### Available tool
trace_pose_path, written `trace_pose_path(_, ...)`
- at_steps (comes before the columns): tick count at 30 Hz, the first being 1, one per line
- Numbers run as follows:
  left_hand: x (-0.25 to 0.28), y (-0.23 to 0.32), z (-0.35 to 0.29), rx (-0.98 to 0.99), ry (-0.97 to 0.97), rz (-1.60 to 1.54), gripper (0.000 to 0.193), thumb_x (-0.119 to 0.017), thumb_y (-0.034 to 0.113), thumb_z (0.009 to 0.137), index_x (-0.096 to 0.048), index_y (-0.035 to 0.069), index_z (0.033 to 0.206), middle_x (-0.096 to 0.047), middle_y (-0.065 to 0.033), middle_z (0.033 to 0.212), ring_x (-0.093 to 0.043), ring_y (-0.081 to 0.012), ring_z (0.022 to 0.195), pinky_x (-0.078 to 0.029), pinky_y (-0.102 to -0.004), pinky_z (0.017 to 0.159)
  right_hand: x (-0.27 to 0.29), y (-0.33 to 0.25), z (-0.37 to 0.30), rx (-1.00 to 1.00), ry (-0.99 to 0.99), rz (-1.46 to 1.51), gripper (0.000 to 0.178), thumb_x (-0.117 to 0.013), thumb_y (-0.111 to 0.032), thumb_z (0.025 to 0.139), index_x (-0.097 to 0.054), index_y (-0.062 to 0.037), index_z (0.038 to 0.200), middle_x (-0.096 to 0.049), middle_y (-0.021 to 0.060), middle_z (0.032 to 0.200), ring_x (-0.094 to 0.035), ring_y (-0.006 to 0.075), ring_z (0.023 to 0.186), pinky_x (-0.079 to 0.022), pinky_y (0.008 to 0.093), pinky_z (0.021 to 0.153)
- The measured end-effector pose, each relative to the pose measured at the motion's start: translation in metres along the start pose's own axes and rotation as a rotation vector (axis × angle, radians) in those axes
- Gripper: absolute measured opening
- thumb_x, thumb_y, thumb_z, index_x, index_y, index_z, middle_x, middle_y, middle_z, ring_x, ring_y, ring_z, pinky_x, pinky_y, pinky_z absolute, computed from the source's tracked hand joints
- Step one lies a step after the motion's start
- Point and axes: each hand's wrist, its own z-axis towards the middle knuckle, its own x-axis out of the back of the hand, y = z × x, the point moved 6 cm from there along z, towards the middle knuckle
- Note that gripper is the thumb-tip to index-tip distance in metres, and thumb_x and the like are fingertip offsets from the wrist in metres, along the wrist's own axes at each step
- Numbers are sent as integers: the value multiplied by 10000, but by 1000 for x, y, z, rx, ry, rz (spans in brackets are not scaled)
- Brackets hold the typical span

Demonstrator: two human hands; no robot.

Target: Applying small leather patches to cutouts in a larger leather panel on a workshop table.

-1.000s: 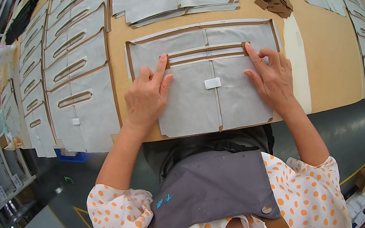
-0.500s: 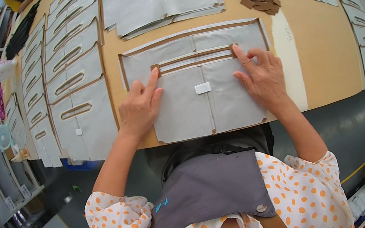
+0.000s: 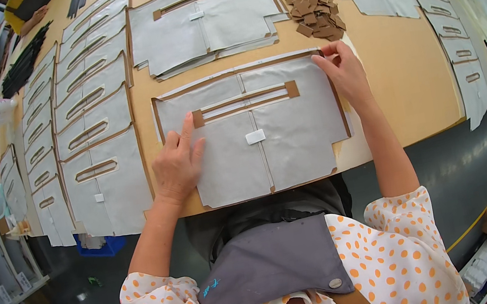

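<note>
A grey fabric panel [image 3: 226, 161] with brown edging lies flat at the table's front edge. Across it runs a slot framed by a strip with brown end tabs; the right tab [image 3: 292, 89] shows fully. My left hand [image 3: 176, 167] touches the left tab [image 3: 198, 118] with a stretched index fingertip, its thumb apart and its other fingers loosely curled. At the panel's far right corner, my right hand [image 3: 343, 72] pinches the edge between thumb and fingers. Below the slot sits a small white label [image 3: 255, 137].
Beyond the panel lies a stack of similar grey panels [image 3: 172, 41], with a heap of small brown pieces [image 3: 315, 9] to its right. Overlapping panels [image 3: 106, 176] line the left side, and others [image 3: 460, 52] the far right. Another person's hand [image 3: 34, 19] shows at the far left.
My right hand has left the slot's right tab and moved up to the panel's far right corner. The left fingertip stays at the left tab. The whole view has shifted somewhat.
</note>
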Motion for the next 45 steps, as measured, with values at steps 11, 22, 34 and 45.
trace_pose_path(11,13,-62,-11,667,306,-761,463,-760,165,912,-646,58,1348,-672,-7,990,-555,-86,731,-468,-263,677,17,-43,-88,197,56,112,193,-689,-119,951,-638,0,1094,-640,58,818,-538,121,733,-470,277,688)
trace_pose_path(22,29,-128,114,763,15,-1147,195,-742,181,925,-730,19,1034,-715,11,858,-598,-37,664,-454,-181,593,-5,-89,83,46,-87,527,314,-616,-160,1001,-604,64,1221,-693,85,1065,-615,125,940,-503,278,835)
trace_pose_path(34,0,-204,193,526,226,-619,489,-774,261,911,-666,-12,1302,-728,-60,1098,-646,-52,829,-515,-198,744,15,-11,242,135,220,-355,357,-698,-319,898,-671,-10,1074,-718,184,1003,-687,328,933,-533,408,836)
trace_pose_path(45,15,-111,109,632,89,-914,338,-736,191,932,-721,8,1216,-722,6,981,-534,-9,723,-442,-171,668,74,81,248,7,131,-459,269,-660,-206,855,-676,19,1002,-703,119,831,-680,253,729,-549,362,665)
